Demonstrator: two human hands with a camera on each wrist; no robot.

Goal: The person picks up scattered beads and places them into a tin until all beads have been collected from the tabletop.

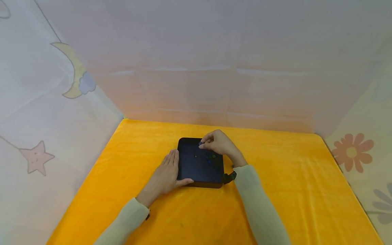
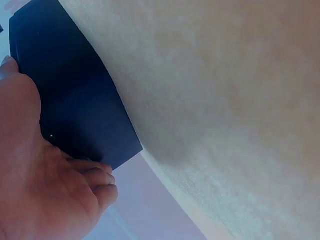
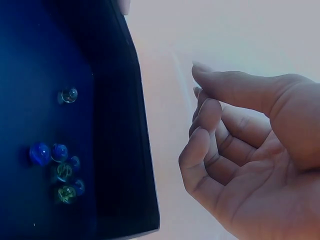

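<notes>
A black shallow square box [image 1: 200, 170] lies on the yellow cloth. Inside, a clear marble [image 3: 69, 95] sits apart from a cluster of several blue and green marbles, among them a large blue marble [image 3: 39, 153] and a green marble [image 3: 66, 194]. My left hand [image 1: 165, 173] rests against the box's left side with straight fingers, its thumb over the front rim. Above the far part of the box, my right hand [image 1: 218, 143] pinches a small dark blue marble [image 1: 200, 143] between thumb and fingertips. In the right wrist view the fingertips hide that marble.
Yellow cloth [image 1: 291, 190] covers the table around the box. Pale printed sheets form a back wall [image 1: 214, 92] and side walls close to the table's edges. A black wrist device [image 1: 229, 177] is by the right sleeve, at the box's right front corner.
</notes>
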